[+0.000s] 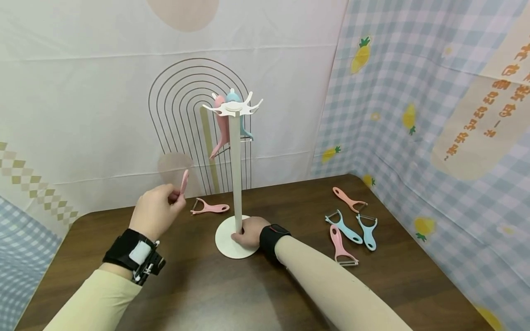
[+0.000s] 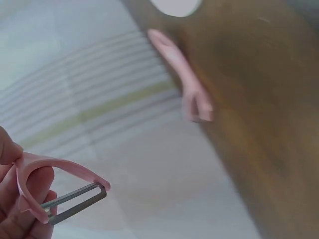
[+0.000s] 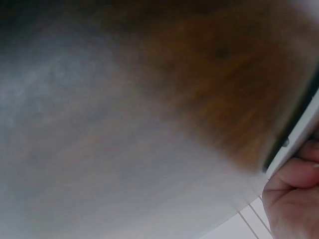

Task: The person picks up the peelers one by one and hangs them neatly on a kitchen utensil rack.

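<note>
Above the table's left part, my left hand (image 1: 154, 209) pinches a pink peeler (image 1: 184, 181) between thumb and fingers. In the left wrist view this peeler (image 2: 62, 164) shows its curved head and metal blade. My right hand (image 1: 253, 231) grips the bottom of a white rack stand (image 1: 235, 170) at its round base (image 1: 226, 241), thumb lying over the base near the pole. On the rack's hooks hang a pink peeler (image 1: 222, 126) and a light blue peeler (image 1: 243, 126), partly hidden by the pole and hook ring. Another pink peeler (image 1: 212, 208) lies left of the stand.
Right of the stand, a group of peelers lies on the brown table (image 1: 285, 204): an orange one (image 1: 344, 196), two light blue ones (image 1: 347, 228) and a pink one (image 1: 337, 239). Behind the table hangs a white cloth (image 1: 103, 115); a checked cloth (image 1: 393, 151) borders the right.
</note>
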### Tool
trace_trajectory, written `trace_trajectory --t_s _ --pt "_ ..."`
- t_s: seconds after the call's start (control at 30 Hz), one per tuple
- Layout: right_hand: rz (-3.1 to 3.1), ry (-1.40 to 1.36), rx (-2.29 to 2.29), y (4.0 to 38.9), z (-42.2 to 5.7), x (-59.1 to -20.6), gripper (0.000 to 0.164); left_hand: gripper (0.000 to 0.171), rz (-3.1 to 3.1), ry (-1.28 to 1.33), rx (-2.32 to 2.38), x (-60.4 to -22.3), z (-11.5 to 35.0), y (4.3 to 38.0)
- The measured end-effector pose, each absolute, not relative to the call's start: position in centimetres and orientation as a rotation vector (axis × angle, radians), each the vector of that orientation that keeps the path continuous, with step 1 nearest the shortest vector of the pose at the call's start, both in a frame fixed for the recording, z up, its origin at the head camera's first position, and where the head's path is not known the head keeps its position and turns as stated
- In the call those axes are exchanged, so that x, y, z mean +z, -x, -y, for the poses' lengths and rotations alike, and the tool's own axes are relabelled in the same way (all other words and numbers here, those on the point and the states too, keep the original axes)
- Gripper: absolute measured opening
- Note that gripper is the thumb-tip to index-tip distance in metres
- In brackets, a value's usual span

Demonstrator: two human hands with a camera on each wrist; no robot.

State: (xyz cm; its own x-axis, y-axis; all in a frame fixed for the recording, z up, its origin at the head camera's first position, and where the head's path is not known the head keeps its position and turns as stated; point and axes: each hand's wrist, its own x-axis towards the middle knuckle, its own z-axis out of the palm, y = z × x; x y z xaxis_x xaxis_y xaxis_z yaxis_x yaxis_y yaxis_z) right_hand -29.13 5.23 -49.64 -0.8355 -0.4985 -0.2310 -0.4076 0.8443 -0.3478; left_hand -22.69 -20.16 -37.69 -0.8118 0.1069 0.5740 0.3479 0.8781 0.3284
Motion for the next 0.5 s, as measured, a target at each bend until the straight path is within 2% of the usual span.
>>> trace_trajectory --t_s 0.5 --pt "-2.715 0.675 -0.445 29.1 -5.3 -49.8 0.037 0.012 2.053 0.47 -0.735 -28.0 14.9 21.8"
